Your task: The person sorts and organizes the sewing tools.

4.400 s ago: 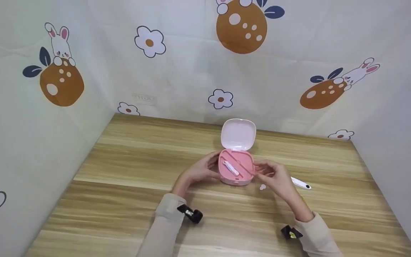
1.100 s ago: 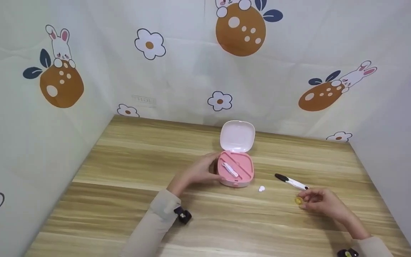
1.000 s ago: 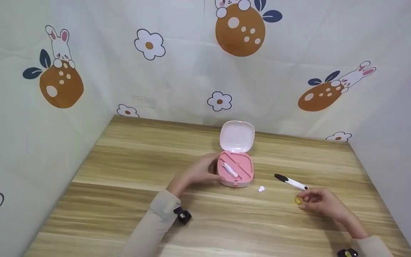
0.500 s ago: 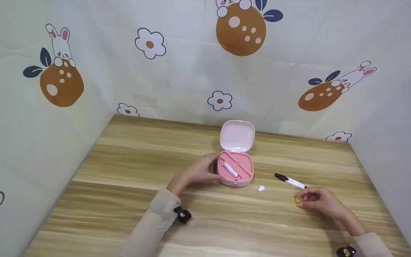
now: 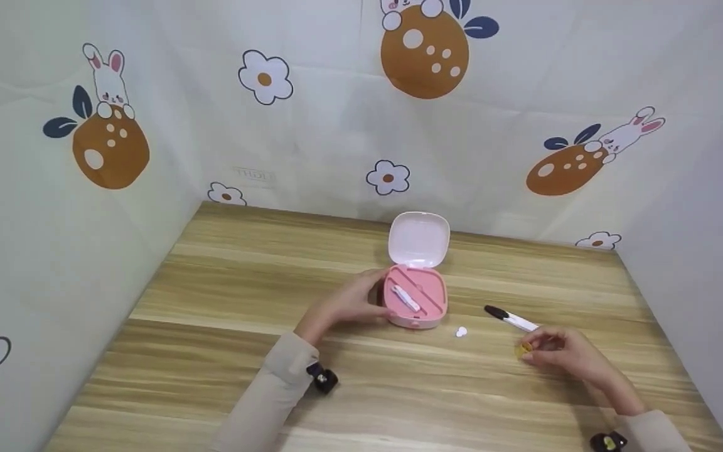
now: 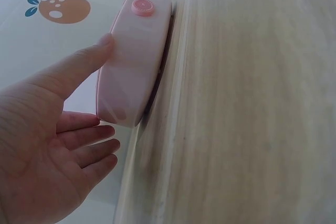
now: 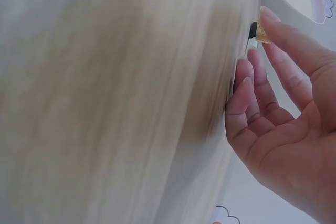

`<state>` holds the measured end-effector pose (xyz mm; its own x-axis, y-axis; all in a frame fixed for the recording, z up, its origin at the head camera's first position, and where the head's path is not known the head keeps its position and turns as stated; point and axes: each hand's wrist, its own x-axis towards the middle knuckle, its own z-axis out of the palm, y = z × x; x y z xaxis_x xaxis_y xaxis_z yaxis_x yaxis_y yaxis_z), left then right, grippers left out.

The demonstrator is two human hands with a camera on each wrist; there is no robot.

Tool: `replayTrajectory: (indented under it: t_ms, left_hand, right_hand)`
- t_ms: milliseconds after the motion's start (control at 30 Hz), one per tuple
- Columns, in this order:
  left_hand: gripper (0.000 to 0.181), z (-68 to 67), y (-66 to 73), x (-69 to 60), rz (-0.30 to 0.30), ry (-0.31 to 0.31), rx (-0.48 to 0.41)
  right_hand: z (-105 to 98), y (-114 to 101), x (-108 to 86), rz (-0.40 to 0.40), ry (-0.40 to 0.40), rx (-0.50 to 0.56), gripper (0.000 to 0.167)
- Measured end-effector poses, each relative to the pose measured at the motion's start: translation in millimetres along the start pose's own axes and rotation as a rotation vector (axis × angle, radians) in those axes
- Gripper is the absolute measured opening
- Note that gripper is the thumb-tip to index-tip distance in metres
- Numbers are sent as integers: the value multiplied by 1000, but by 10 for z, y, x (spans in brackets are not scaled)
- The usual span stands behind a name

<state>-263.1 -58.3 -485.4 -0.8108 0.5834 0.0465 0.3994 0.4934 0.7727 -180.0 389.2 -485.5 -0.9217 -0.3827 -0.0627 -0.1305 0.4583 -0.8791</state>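
Note:
The pink case (image 5: 433, 295) stands on the table with its pale lid (image 5: 419, 240) raised, a small white piece (image 5: 406, 298) lying in its tray. My left hand (image 5: 348, 302) rests against the case's left side; in the left wrist view, the thumb and some fingertips of that hand (image 6: 58, 135) touch the case wall (image 6: 134, 59). Between thumb and fingers, my right hand (image 5: 565, 355) pinches a small yellow round item (image 5: 523, 350), partly hidden. In the right wrist view, the yellow item (image 7: 262, 34) shows at the fingertips of my right hand (image 7: 294, 114).
A white marker with a black cap (image 5: 512, 319) lies just beyond my right fingers. A small white scrap (image 5: 460, 331) lies between the case and my right hand. Patterned cloth (image 5: 311, 138) rises behind the table (image 5: 230, 251) and along its sides.
From both hands at the case, my right hand has moved right and towards me and has taken hold of the yellow item. Most recently it shifted slightly left. My left hand has stayed at the case.

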Motion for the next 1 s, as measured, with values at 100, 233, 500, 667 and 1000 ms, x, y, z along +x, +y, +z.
replayTrajectory:
  t_ms: [100, 233, 500, 667, 1000]
  left_hand:
    - [92, -3, 4, 3, 23, 5, 5]
    - [90, -5, 8, 10, 43, 9, 26]
    - [91, -4, 17, 6, 15, 3, 8]
    - [90, 2, 14, -4, 0, 4, 2]
    - [92, -1, 8, -6, -2, 4, -5]
  right_hand:
    - [4, -18, 20, -26, -6, 10, 29]
    - [17, -62, 52, -17, -2, 11, 29]
    - [91, -190, 132, 56, 53, -79, 34]
    - [136, -245, 178, 75, 53, -78, 34]
    - [242, -330, 298, 31, 63, -82, 30]
